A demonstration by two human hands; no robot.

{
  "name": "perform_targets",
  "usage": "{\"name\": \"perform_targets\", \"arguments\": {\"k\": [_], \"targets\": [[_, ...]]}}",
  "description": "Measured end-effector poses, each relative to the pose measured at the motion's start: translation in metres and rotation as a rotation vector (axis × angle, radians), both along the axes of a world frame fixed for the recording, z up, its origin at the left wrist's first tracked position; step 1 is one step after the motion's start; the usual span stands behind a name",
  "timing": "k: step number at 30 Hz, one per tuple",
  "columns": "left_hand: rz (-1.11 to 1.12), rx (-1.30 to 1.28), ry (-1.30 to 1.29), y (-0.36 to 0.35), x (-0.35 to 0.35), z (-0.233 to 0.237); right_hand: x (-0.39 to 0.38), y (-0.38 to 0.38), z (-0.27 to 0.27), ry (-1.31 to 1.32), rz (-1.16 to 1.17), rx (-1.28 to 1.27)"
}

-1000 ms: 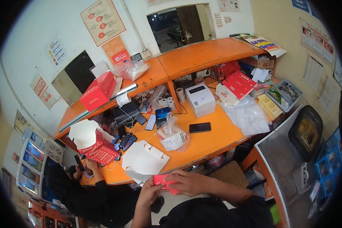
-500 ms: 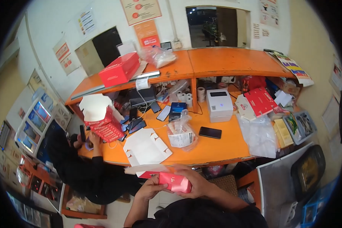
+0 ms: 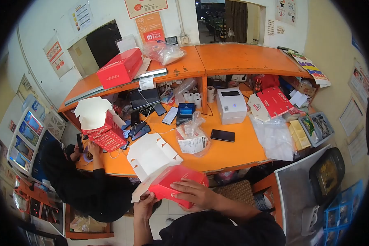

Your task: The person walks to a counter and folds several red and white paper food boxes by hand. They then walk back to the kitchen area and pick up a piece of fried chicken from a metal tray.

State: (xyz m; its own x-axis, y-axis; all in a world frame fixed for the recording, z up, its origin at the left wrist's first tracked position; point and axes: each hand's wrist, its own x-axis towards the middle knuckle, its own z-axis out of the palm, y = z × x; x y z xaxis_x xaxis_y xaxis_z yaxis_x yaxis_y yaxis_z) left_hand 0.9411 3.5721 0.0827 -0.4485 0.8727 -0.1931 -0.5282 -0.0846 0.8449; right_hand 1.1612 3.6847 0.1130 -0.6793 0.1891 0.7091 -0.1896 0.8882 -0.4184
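A red cardboard box [image 3: 162, 185] with a pale inner flap is held in front of my body, below the orange desk's front edge. My left hand [image 3: 145, 206] grips its lower left corner near the pale flap. Across the box's right side lies my right hand [image 3: 197, 194], fingers bent over the red face and its lower edge. Just beyond the box, an unfolded white carton sheet [image 3: 153, 155] rests on the desk [image 3: 242, 152].
A stack of red boxes [image 3: 106, 133] stands at the left, beside a seated co-worker in black [image 3: 80, 184]. A plastic-wrapped parcel [image 3: 192, 139], a black phone [image 3: 223, 135] and a white label printer [image 3: 232, 105] are on the desk. A chair [image 3: 327, 180] stands at the right.
The red box has been turned and opened out, showing a larger red face. My right hand now lies over its side, and my left hand has moved to its lower left corner.
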Motion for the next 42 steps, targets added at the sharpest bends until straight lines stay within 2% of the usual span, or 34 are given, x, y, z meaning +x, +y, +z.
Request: {"name": "perform_targets", "arguments": {"k": [2, 5, 6, 11, 13, 15, 17, 18, 19, 20, 21, 23, 25, 26, 27, 29, 30, 31, 32, 33, 34, 35, 37, 38, 39, 40, 41, 42], "targets": [[0.023, 0.006, -0.001, -0.003, -0.004, -0.004, -0.018, -0.014, -0.007, 0.143, -0.131, -0.010], [0.085, 0.037, -0.016, 0.001, -0.003, 0.003, -0.040, -0.029, -0.014, 0.280, -0.203, -0.090], [0.031, 0.124, -0.013, 0.002, -0.005, 0.004, -0.045, -0.030, -0.014, 0.287, -0.214, -0.091], [-0.101, 0.078, -0.040, 0.016, 0.010, 0.025, -0.057, -0.033, -0.014, 0.274, -0.407, -0.015], [-0.111, 0.090, -0.132, 0.021, 0.012, 0.019, -0.050, -0.035, -0.006, 0.262, -0.385, -0.070], [-0.095, 0.145, -0.116, 0.024, 0.008, 0.015, -0.044, -0.030, -0.002, 0.250, -0.360, -0.118], [-0.066, 0.058, 0.020, 0.025, 0.010, 0.015, -0.038, -0.027, -0.007, 0.229, -0.297, -0.360], [-0.066, 0.035, 0.149, 0.023, 0.003, -0.004, -0.035, -0.026, -0.010, 0.125, -0.367, -0.393], [-0.223, -0.028, 0.388, 0.025, -0.014, -0.028, -0.032, -0.021, -0.011, 0.123, -0.371, -0.390], [-0.228, -0.026, 0.385, 0.029, -0.010, -0.033, -0.029, -0.014, -0.013, -0.015, -0.311, -0.584], [-0.147, -0.032, 0.513, 0.031, -0.006, -0.039, -0.027, -0.010, -0.017, -0.154, -0.246, -0.781], [0.022, -0.043, 0.773, 0.033, 0.005, -0.047, -0.026, -0.004, -0.029, -0.147, -0.229, -0.767], [0.209, -0.054, 1.030, 0.032, 0.017, -0.053, -0.031, 0.001, -0.045, 0.092, -0.235, -0.953], [0.308, -0.060, 1.156, 0.032, 0.024, -0.055, -0.036, 0.003, -0.064, 0.162, -0.272, -0.937], [0.496, -0.221, 1.559, 0.028, 0.044, -0.018, -0.038, 0.002, -0.073, 0.159, -0.266, -0.936], [0.652, -0.295, 1.029, 0.038, 0.046, -0.023, -0.044, -0.001, -0.087, 0.317, -0.328, -1.013], [0.655, -0.297, 1.028, 0.036, 0.037, -0.022, -0.049, -0.002, -0.104, 0.372, -0.400, -0.850], [0.485, -0.114, 0.445, 0.030, 0.020, -0.020, -0.054, -0.002, -0.123, 0.423, -0.468, -0.687], [0.297, 0.072, -0.132, 0.026, 0.011, -0.020, -0.056, -0.003, -0.136, 0.418, -0.460, -0.688], [0.306, 0.073, -0.134, 0.024, 0.009, -0.022, -0.056, -0.004, -0.146, 0.305, -0.302, -0.934], [0.405, 0.064, 0.064, 0.025, 0.008, -0.024, -0.056, -0.003, -0.155, 0.182, -0.135, -1.169], [0.500, 0.055, 0.263, 0.026, 0.008, -0.025, -0.051, -0.002, -0.135, 0.175, -0.127, -1.164], [0.590, 0.119, 0.305, 0.027, 0.012, -0.023, -0.040, 0.001, -0.080, -0.759, 0.061, -1.662], [0.488, 0.140, 0.607, 0.023, 0.013, -0.020, -0.042, -0.002, -0.080, -0.510, 0.189, -1.710], [0.378, 0.157, 0.904, 0.022, 0.014, -0.019, -0.043, -0.004, -0.079, -0.517, 0.191, -1.702], [0.260, 0.342, 0.925, 0.024, 0.016, -0.021, -0.042, -0.009, -0.076, -0.144, 0.402, -1.785], [0.193, 0.369, 1.349, 0.021, 0.023, -0.001, -0.042, -0.012, -0.066, 0.242, 0.605, -1.827], [0.101, 0.368, 1.430, 0.017, 0.026, -0.005, -0.043, -0.009, -0.064, 0.332, 0.628, -1.916]]}}
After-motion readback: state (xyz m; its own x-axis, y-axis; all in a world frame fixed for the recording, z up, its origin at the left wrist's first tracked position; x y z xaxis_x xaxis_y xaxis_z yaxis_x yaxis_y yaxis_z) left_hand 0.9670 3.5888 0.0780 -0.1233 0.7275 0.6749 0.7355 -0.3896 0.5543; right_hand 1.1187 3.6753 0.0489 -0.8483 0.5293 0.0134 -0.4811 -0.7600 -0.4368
